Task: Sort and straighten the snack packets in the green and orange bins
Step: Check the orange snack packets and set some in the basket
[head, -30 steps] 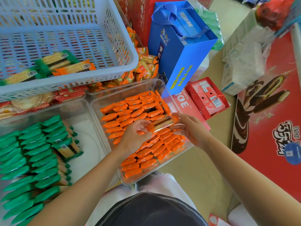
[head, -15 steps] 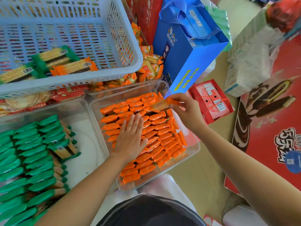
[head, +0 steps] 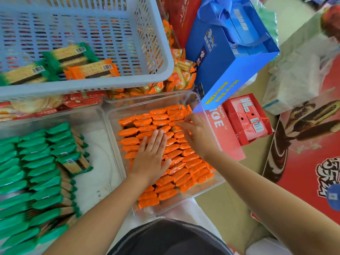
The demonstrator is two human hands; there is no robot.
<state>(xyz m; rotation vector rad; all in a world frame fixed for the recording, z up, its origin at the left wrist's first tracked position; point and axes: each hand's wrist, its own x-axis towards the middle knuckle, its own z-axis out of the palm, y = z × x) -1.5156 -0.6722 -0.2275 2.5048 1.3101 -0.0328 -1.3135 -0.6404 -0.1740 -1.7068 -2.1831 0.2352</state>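
Two hands on orange packets (head: 166, 194) (long axes left-right), left hand (head: 150, 159) flat, right hand (head: 197, 138) pinching one.

Orange packets (head: 176, 173) are pressed flat by the left hand (head: 151, 159). At two o'clock, one packet is touched by the right hand (head: 197, 137).

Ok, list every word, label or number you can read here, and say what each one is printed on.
"SPSE": blue gift bag, white lettering beside its logo.
"ICE", part of a longer word cut off by the bin: flat red box right of the orange packets.
Yellow characters on the blue gift bag's lower side: too skewed to read.
Large characters on the red chocolate carton: stylised, not legible.
Barcodes on the biscuit packets in the white basket: digits too small.
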